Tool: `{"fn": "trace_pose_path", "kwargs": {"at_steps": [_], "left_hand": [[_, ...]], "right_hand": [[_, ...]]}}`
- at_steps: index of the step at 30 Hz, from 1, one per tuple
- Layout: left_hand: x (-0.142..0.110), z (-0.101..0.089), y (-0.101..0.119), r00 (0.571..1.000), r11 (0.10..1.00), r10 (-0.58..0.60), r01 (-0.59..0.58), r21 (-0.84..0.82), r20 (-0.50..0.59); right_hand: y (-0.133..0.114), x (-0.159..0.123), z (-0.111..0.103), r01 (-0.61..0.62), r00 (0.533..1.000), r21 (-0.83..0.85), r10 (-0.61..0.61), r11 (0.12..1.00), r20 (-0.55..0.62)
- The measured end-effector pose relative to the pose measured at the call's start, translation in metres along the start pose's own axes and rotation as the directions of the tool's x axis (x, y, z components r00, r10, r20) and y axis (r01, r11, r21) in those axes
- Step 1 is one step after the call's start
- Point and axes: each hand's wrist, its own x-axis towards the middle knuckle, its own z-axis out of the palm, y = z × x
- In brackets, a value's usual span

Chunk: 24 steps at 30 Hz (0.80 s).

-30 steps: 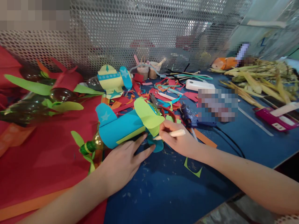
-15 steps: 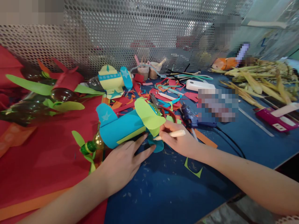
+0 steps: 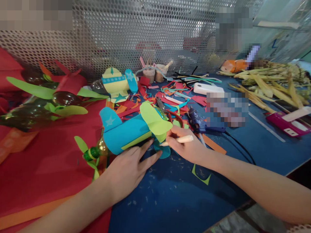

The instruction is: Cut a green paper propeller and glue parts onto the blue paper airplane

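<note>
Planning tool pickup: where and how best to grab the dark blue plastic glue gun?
Likely by its straight blue handle, coming from above on the near side: the glue gun lies on its side, handle pointing right, away from its tapered nozzle; the thin black cord leaves the handle's right end.

The back of the table (image 3: 187, 200) was bounded by a perforated metal panel (image 3: 155, 29), pierced with close rows of small holes. Light was caught on it in uneven silvery patches; whether its dim shapes were reflected or seen through could not be told. The tabletop was coloured blue, and deep shadow was cast beyond its right edge. At upper right, a pale, greenish wall (image 3: 268, 37) was shown. Below, a grey, mottled floor (image 3: 225, 223) was glimpsed.
</note>
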Motion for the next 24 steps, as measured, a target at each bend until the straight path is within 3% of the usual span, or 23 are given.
{"fn": "trace_pose_path", "kwargs": {"at_steps": [24], "left_hand": [[0.0002,-0.0002,0.0004,1.0,1.0,0.002,-0.002,0.028,-0.005]], "right_hand": [[0.0016,0.0008,-0.0003,0.002,1.0,-0.01,-0.002,1.0,-0.01]]}}
